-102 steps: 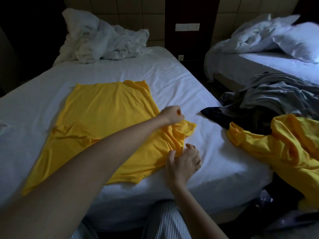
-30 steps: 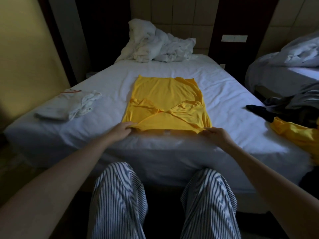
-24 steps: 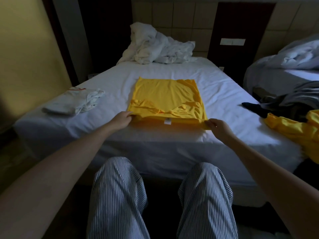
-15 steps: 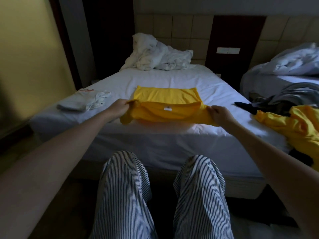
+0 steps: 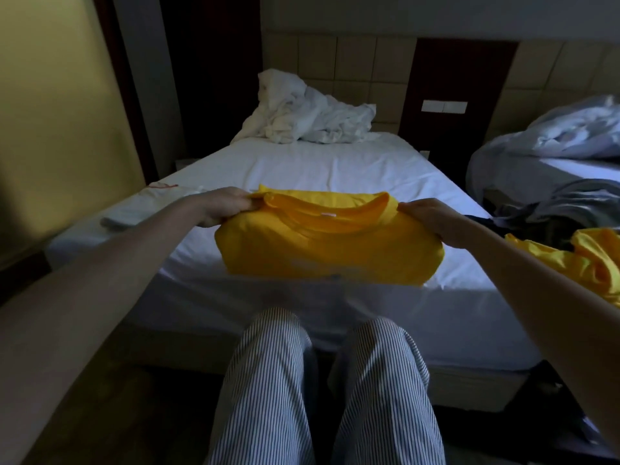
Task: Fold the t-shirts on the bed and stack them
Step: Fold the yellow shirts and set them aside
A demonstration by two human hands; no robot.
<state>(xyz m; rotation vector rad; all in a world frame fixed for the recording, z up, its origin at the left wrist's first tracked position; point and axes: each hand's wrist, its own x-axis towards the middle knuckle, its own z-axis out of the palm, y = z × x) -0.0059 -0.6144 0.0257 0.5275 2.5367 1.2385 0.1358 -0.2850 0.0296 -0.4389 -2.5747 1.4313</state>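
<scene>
A yellow t-shirt (image 5: 328, 250), folded over on itself with its collar and white label on top, lies near the front edge of the white bed (image 5: 335, 162). My left hand (image 5: 223, 206) grips its left end. My right hand (image 5: 432, 218) grips its right end. Both hold the upper layer a little above the sheet. A folded white t-shirt (image 5: 134, 209) with red trim lies on the bed's left side, partly hidden behind my left arm. Another yellow t-shirt (image 5: 583, 260) lies crumpled at the right edge.
A rumpled white duvet (image 5: 302, 115) is heaped at the bed's head. Grey and dark clothes (image 5: 570, 209) are piled to the right, beside a second bed (image 5: 553, 169). My striped trouser legs (image 5: 322, 391) are at the bed's foot. A yellow wall runs along the left.
Both sleeves were folded in, then my hands lifted the shirt's near end and brought it over the rest, folding the shirt to a shorter bundle. The view has tilted up.
</scene>
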